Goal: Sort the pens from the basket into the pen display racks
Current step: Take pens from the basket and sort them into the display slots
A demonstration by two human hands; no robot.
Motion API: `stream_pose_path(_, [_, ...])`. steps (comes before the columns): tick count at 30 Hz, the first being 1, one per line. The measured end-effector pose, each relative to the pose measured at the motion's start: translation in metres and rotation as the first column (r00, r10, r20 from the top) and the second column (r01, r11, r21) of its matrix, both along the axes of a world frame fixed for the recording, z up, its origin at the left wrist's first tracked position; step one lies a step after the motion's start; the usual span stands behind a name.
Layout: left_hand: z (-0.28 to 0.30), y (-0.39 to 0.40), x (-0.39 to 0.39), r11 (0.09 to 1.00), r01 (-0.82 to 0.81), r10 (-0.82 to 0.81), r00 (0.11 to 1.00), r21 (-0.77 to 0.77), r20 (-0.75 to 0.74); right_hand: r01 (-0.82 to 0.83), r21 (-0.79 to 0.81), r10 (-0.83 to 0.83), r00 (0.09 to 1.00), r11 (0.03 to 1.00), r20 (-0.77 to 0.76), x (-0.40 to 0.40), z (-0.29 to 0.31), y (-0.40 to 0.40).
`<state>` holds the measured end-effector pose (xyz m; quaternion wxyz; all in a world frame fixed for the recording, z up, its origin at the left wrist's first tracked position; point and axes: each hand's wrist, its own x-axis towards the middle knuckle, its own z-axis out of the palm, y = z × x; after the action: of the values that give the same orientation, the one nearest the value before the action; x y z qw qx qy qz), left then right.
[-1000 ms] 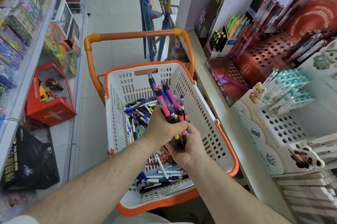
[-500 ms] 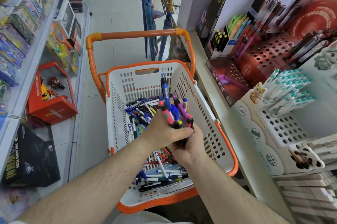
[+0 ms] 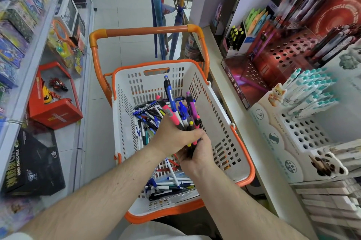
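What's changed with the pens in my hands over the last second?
The blue pen has slid up and now sticks out highest from the bundle; the pink pen has sunk lower and tilted left. Both the left hand and right hand still grip the bundle over the basket, which hasn't moved.

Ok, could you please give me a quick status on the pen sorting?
Left hand and right hand both grip one pen bunch above basket. White rack has free holes. Nothing blocking.
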<state>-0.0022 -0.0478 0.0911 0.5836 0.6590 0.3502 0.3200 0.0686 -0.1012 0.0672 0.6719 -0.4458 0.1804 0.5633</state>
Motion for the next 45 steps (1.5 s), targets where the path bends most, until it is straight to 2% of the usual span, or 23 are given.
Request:
stream_pose_path(6, [-0.01, 0.006, 0.002, 0.992, -0.104, 0.109, 0.992, -0.075, 0.056, -0.145, -0.102, 0.16, 0.975, 0.984, 0.153, -0.007, -0.007, -0.005])
stream_pose_path(10, [-0.021, 0.013, 0.004, 0.968, -0.206, 0.207, 0.978, -0.145, -0.009, -0.288, -0.199, 0.323, 0.93, 0.937, 0.175, -0.01, -0.007, -0.007])
stream_pose_path(15, [-0.026, 0.021, 0.001, 0.969, -0.178, 0.164, 0.982, -0.172, -0.091, -0.408, -0.316, 0.487, 0.84, 0.857, 0.237, -0.006, -0.011, -0.014])
stream_pose_path(17, [-0.029, 0.025, -0.002, 0.973, -0.153, 0.127, 0.98, -0.175, -0.152, -0.365, -0.414, 0.493, 0.83, 0.834, 0.26, 0.003, -0.01, -0.014])
stream_pose_path(19, [-0.032, 0.027, -0.005, 0.981, -0.106, 0.062, 0.964, -0.161, -0.257, -0.24, -0.454, 0.434, 0.811, 0.858, 0.392, 0.016, -0.002, -0.011])
stream_pose_path(20, [-0.033, 0.027, -0.005, 0.985, -0.076, 0.023, 0.949, -0.157, -0.314, -0.188, -0.435, 0.411, 0.759, 0.881, 0.505, 0.023, 0.004, -0.008])
stream_pose_path(22, [-0.034, 0.025, -0.004, 0.987, -0.028, -0.042, 0.911, -0.161, -0.411, -0.186, -0.341, 0.384, 0.572, 0.921, 0.725, 0.03, 0.024, -0.003])
stream_pose_path(24, [-0.033, 0.02, 0.0, 0.991, 0.02, -0.082, 0.873, -0.132, -0.482, -0.275, -0.319, 0.407, 0.373, 0.907, 0.834, 0.027, 0.046, 0.001])
stream_pose_path(25, [-0.032, 0.018, 0.003, 0.993, 0.061, -0.102, 0.851, -0.096, -0.515, -0.314, -0.339, 0.434, 0.318, 0.887, 0.843, 0.024, 0.051, 0.004])
stream_pose_path(26, [-0.03, 0.016, 0.005, 0.992, 0.108, -0.127, 0.826, -0.067, -0.549, -0.334, -0.352, 0.456, 0.317, 0.874, 0.832, 0.023, 0.053, 0.008])
stream_pose_path(29, [-0.025, 0.012, 0.005, 0.978, 0.202, -0.196, 0.771, -0.059, -0.606, -0.324, -0.384, 0.5, 0.479, 0.865, 0.721, 0.027, 0.056, 0.02])
stream_pose_path(31, [-0.024, 0.012, 0.002, 0.973, 0.225, -0.216, 0.771, -0.062, -0.599, -0.322, -0.412, 0.523, 0.525, 0.852, 0.671, 0.033, 0.057, 0.023])
stream_pose_path(34, [-0.024, 0.011, -0.002, 0.963, 0.263, -0.248, 0.766, -0.063, -0.593, -0.315, -0.414, 0.52, 0.508, 0.854, 0.687, 0.04, 0.06, 0.026])
stream_pose_path(36, [-0.027, 0.009, -0.007, 0.946, 0.311, -0.3, 0.736, -0.091, -0.606, -0.227, -0.388, 0.447, 0.541, 0.893, 0.712, 0.048, 0.072, 0.033])
stream_pose_path(38, [-0.029, 0.008, -0.014, 0.95, 0.267, -0.311, 0.751, -0.163, -0.583, -0.082, -0.316, 0.297, 0.614, 0.945, 0.731, 0.065, 0.089, 0.04])
stream_pose_path(40, [-0.029, 0.015, -0.019, 0.943, 0.101, -0.235, 0.876, -0.316, -0.421, -0.015, -0.183, 0.144, 0.681, 0.983, 0.718, 0.08, 0.105, 0.041])
stream_pose_path(41, [-0.027, 0.02, -0.021, 0.906, 0.01, -0.152, 0.941, -0.424, -0.303, -0.033, -0.139, 0.121, 0.707, 0.99, 0.697, 0.082, 0.11, 0.038])
stream_pose_path(43, [-0.023, 0.032, -0.022, 0.772, -0.094, 0.034, 0.994, -0.628, -0.107, -0.147, -0.225, 0.262, 0.701, 0.963, 0.663, 0.076, 0.107, 0.028])
stream_pose_path(45, [-0.013, 0.039, -0.019, 0.653, -0.111, 0.195, 0.981, -0.75, 0.024, -0.308, -0.389, 0.495, 0.592, 0.868, 0.636, 0.061, 0.083, 0.013])
